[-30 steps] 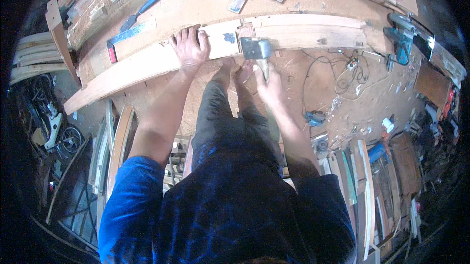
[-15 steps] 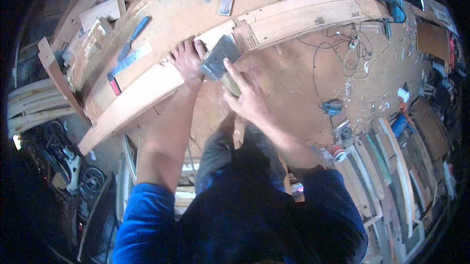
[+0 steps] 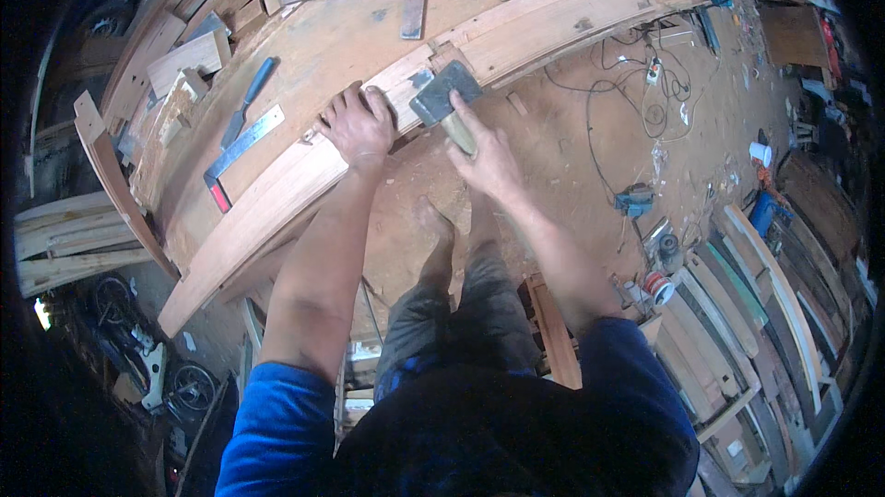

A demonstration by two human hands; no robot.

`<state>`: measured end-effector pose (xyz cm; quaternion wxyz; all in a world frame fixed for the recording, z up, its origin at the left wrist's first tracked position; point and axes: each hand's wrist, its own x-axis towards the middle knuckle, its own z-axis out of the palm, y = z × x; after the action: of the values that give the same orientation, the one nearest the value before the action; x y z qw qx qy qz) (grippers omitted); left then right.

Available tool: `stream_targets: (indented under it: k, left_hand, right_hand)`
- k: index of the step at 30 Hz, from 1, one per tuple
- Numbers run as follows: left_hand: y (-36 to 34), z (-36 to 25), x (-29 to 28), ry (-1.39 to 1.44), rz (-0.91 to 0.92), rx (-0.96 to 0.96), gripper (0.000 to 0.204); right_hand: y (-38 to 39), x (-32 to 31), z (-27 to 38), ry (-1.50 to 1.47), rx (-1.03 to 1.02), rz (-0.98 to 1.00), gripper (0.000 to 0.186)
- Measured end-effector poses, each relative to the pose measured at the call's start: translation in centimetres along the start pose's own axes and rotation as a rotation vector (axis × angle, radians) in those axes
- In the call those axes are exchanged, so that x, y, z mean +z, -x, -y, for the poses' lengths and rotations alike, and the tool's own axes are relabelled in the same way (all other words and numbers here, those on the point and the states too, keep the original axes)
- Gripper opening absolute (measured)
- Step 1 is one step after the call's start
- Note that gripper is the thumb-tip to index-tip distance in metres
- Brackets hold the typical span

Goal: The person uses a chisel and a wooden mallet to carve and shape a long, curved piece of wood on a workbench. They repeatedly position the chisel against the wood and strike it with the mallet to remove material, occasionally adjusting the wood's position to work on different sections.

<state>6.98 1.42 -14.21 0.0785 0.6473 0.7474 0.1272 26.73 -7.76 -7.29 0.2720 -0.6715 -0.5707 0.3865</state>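
A long curved wooden beam runs from the lower left to the upper right, with a joint between its two pieces near the middle. My left hand lies over the beam just left of that joint, fingers bent around its top. In my right hand is a mallet with a dark, blocky head and a pale handle, its index finger stretched along toward the head. The head is over the beam's near edge beside the joint; whether they touch I cannot tell.
A try square and a blue-handled chisel lie beyond the beam's left part. Crossed wood strips and offcuts lie farther back. To the right are a cable with a socket, a blue power tool and stacked boards.
My right hand and the mallet have shifted right and slightly up. My left hand's fingers have bent more over the beam. The whole view has moved a little.
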Motion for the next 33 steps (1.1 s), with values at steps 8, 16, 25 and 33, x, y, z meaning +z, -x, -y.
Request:
stream_targets:
  k: [8,16,25,33]
  left_hand:
    - [-0.3,0.3,-0.1,0.012,0.058,0.000,0.046]
    - [-0.4,0.6,0.1,0.020,0.066,0.027,0.047]
    - [-0.5,0.2,0.1,0.004,0.059,-0.007,0.047]
    - [-0.6,0.3,0.8,-0.001,-0.022,0.031,0.046]
  right_hand:
    - [0.8,0.2,1.8,-0.013,0.113,0.122,0.079]
    - [0.6,0.8,5.0,-0.064,-0.050,0.031,0.078]
    - [0.6,0.3,5.3,-0.016,0.136,0.070,0.079]
    - [-0.1,0.9,3.8,-0.013,0.230,0.071,0.081]
